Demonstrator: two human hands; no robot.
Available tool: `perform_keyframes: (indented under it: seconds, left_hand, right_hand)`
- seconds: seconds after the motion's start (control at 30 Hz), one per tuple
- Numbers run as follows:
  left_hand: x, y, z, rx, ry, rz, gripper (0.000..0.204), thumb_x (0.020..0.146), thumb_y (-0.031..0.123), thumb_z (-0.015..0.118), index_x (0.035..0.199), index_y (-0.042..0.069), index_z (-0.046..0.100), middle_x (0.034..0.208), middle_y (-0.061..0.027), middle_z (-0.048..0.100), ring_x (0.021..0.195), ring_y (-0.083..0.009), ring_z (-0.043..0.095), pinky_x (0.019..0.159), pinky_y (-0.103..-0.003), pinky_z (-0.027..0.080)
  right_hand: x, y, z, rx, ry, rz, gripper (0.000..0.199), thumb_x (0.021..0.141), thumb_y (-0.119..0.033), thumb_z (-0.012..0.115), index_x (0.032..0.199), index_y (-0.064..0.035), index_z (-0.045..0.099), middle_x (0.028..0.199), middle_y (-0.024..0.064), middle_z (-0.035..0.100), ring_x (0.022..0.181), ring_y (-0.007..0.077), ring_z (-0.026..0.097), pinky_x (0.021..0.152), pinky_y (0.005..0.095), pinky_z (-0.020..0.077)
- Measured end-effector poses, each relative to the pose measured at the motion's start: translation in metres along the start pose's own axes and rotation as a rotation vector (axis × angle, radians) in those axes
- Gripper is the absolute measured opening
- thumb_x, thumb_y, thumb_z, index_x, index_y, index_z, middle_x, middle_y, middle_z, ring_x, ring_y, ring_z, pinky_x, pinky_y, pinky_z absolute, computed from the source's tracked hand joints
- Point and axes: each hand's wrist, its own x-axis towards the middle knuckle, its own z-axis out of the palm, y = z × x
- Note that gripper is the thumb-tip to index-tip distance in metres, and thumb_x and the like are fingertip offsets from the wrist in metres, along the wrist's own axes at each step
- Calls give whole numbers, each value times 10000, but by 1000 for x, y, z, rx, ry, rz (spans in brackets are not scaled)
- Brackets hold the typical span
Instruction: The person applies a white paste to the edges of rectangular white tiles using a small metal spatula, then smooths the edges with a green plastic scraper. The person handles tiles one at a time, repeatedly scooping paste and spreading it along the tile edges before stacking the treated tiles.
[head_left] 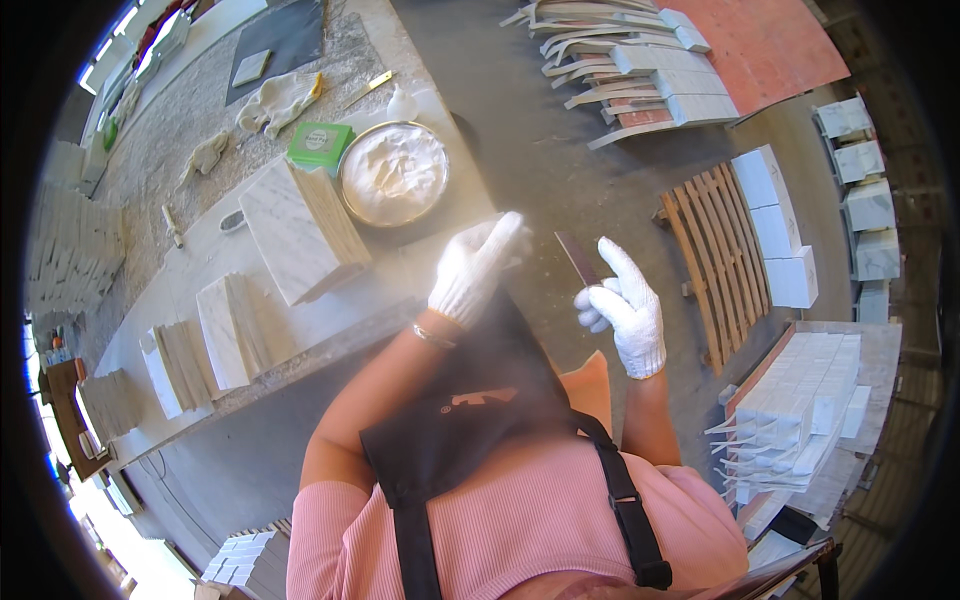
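A: Quick, biggest first?
B: Worktable [190,270], filling the left and upper left.
A: Arms?
B: Left forearm [385,390] slants up from lower left to centre, elbow bent. Right forearm [650,415] near vertical, right of centre.
A: Next size down?
B: Marbled slab stack [295,230] on the table, left of centre; round tin [385,224] of white paste just beside it, upper centre.
A: Hands?
B: White-gloved. Left hand [475,262] at centre, pointing upper right; blurred, can't tell whether its fingers grip anything. Right hand [632,310], right of centre: one finger raised, thumb and others curled, pinching.
A: Pinching?
B: Thin dark strip [575,258], right of centre, free end toward upper left, apart from left hand.
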Motion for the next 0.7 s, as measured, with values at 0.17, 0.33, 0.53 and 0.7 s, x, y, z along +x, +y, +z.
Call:
perform_keyframes:
  seconds: [0.17, 0.33, 0.53, 0.7]
  left_hand:
    - [-13, -7, 18, 408, -69, 171, 519, 1015, 469, 700, 1206, -11, 746, 1041, -98, 750, 997, -152, 681, 921, -316, 550]
    - [-21, -15, 32, -57, -383, 0, 551, 967, 434, 776, 1253, -30, 701, 1108, -114, 740, 1040, -177, 681, 921, -330, 550]
    - [-16, -26, 26, -296, -190, -144, 332, 1001, 323, 760, 1034, -7, 743, 916, -59, 742, 826, -123, 676, 780, -280, 549]
    - [-17, -19, -3, -193, 29, -15, 358, 1010, 319, 757, 1046, -37, 738, 945, -39, 748, 835, -101, 668, 757, -271, 540]
  right_hand:
    - [-2, 0, 2, -65, 40, -103, 628, 981, -56, 607, 1590, -20, 456, 868, 101, 737, 671, 121, 649, 614, 261, 528]
    - [-3, 10, 12, -230, 33, -169, 596, 996, -29, 588, 1581, -25, 476, 843, 65, 708, 684, 81, 605, 618, 234, 490]
    - [-14, 7, 4, -281, -37, -39, 627, 974, -37, 609, 1587, -33, 475, 809, 52, 695, 680, 81, 609, 626, 234, 505]
    - [1, -22, 2, -163, 58, -47, 592, 956, -8, 628, 1536, 24, 514, 743, 52, 684, 659, 87, 597, 636, 255, 504]
